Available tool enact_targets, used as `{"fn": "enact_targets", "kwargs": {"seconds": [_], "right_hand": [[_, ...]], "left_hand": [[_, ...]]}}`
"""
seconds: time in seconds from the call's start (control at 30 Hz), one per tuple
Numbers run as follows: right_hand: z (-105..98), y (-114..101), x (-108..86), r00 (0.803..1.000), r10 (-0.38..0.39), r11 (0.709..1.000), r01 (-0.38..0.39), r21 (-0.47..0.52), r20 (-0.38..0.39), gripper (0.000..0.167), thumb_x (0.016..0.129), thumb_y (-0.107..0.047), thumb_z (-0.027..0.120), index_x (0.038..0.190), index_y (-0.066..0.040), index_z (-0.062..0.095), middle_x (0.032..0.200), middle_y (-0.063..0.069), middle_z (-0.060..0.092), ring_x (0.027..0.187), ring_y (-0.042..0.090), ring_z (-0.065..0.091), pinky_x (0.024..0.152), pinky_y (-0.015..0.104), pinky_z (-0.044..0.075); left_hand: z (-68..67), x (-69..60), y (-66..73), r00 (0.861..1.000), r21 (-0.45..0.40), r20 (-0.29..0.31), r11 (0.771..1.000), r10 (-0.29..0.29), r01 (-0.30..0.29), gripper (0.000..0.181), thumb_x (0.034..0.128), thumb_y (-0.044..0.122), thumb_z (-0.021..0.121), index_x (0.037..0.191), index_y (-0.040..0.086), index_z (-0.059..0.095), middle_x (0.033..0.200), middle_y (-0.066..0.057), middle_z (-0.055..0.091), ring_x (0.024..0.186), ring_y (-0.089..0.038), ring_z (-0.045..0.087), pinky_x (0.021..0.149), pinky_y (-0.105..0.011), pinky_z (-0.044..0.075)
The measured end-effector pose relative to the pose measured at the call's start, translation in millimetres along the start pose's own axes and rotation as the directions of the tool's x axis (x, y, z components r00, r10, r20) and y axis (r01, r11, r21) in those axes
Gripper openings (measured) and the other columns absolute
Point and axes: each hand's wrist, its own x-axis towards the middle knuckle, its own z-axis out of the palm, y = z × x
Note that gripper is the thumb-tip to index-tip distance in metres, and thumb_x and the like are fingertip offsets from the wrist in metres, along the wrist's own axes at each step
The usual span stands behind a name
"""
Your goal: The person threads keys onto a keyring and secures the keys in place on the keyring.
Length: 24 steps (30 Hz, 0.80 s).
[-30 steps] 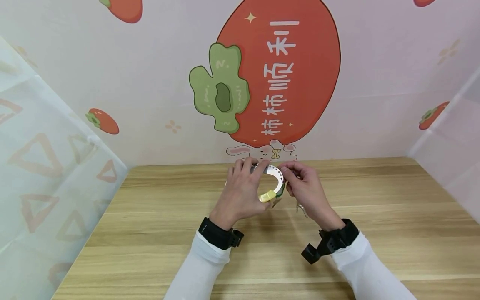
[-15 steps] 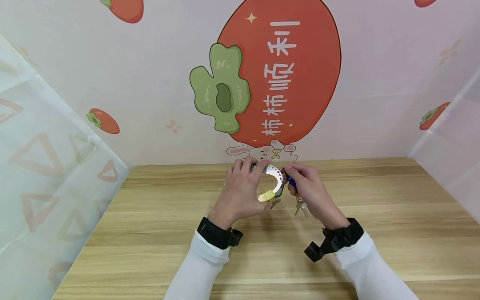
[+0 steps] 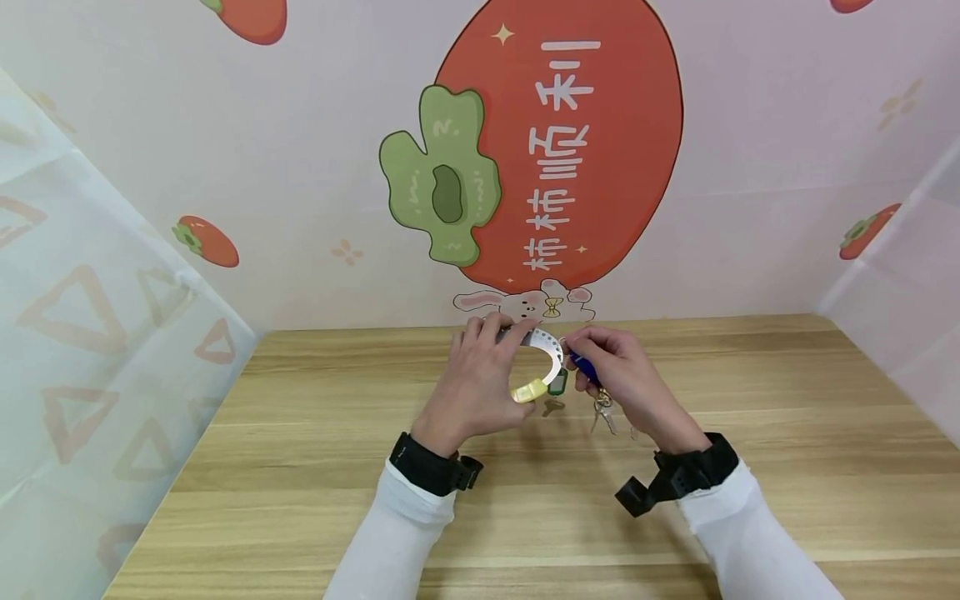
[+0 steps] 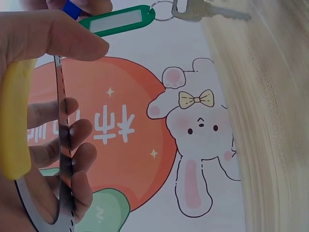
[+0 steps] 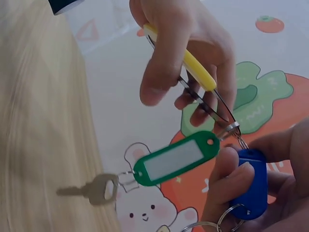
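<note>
My left hand (image 3: pixel 480 379) grips a round metal key ring holder (image 3: pixel 555 354) with holes along its band and a yellow handle (image 3: pixel 529 391). Off the band hangs a green key tag (image 5: pixel 176 158), with one key (image 5: pixel 102 189) linked to its far end. Between the thumb and fingers of my right hand (image 3: pixel 622 379) is a blue key tag (image 5: pixel 253 186), pinched right beside the band. A small metal loop (image 5: pixel 232 127) joins near the blue tag's top, though I cannot tell whether it is closed. Several keys (image 3: pixel 603 414) dangle below the blue tag.
A wooden table (image 3: pixel 337 500) lies under both hands. Behind it stands a pale backdrop (image 3: pixel 300 167) printed with persimmons and a rabbit, and a patterned sheet (image 3: pixel 90 350) slopes along the left side. Each wrist wears a black camera strap (image 3: pixel 427 468).
My right hand has shifted slightly to the right and turned, bringing the blue tag and its keys into view. The holder in my left hand has drifted a little left.
</note>
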Motion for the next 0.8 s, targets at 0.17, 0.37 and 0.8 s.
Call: {"fn": "enact_targets", "kwargs": {"seconds": [0.17,0.37,0.8], "right_hand": [[-5.3,0.4,0.8,0.998,-0.015,0.998,0.019,-0.067,0.06,0.032,0.109,-0.019,0.044,0.109,0.008,0.061,0.088,0.017,0.058,0.063,0.014,0.052,0.054,0.024,0.043],[-9.3,-0.2,0.5,0.99,-0.041,0.988,0.061,-0.144,0.137,0.031,0.11,-0.018,0.042,0.104,0.006,0.059,0.083,0.017,0.054,0.065,0.015,0.048,0.055,0.025,0.041],[-9.7,0.6,-0.6,0.984,-0.107,0.966,0.137,-0.221,0.145,0.025,0.106,-0.018,0.053,0.093,0.002,0.063,0.08,0.011,0.055,0.054,0.016,0.046,0.047,0.028,0.041]], "left_hand": [[-0.1,-0.1,-2.2,1.0,-0.015,0.01,1.0,0.011,-0.011,0.091,0.0652,0.037,0.088,0.146,0.019,0.051,0.129,-0.009,0.053,0.117,-0.032,0.047,0.094,-0.049,0.042],[-0.6,-0.9,-5.1,0.999,-0.034,0.022,0.999,0.027,-0.026,0.09,0.065,0.032,0.087,0.147,0.019,0.051,0.128,-0.008,0.052,0.116,-0.031,0.047,0.093,-0.047,0.041],[-5.0,-1.8,-6.6,0.998,-0.083,0.043,0.996,0.043,-0.04,0.093,0.0657,0.031,0.089,0.149,0.02,0.049,0.13,-0.009,0.053,0.117,-0.03,0.047,0.1,-0.049,0.039]]}}
